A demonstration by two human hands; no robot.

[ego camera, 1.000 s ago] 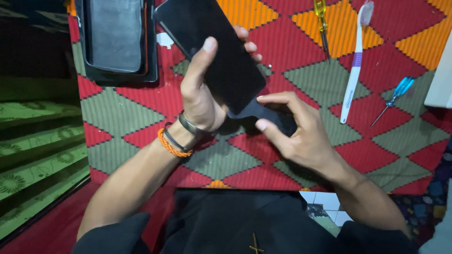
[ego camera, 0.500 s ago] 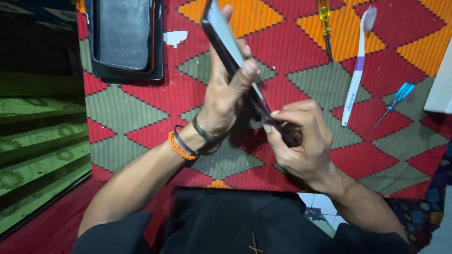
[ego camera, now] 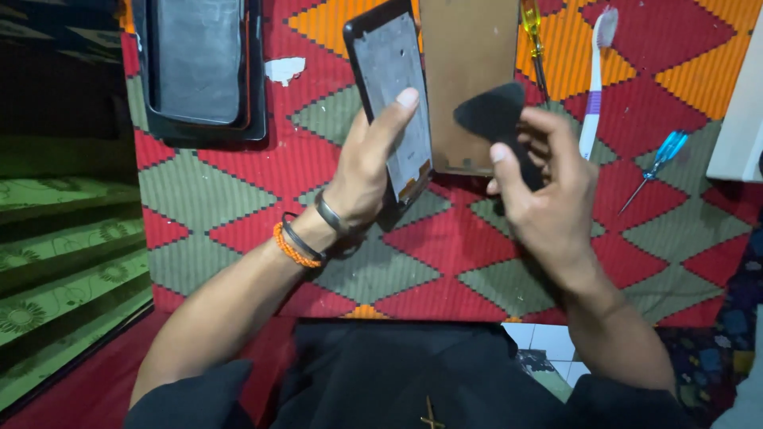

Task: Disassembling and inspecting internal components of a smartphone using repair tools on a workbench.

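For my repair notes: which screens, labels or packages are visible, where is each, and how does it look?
Phone frame: in left hand, black rim, grey inside.
Display panel: behind right hand, flat brownish rectangle.
Second phone body: top left on mat, black, grey middle.
White scrap: beside it, torn.

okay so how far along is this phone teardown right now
Done: the phone is split open; the brown back panel stands apart from the black frame. In hand: the left hand holds the frame, and the right hand holds a black pick at the panel. Left, probably: the screwdrivers lie untouched on the mat.
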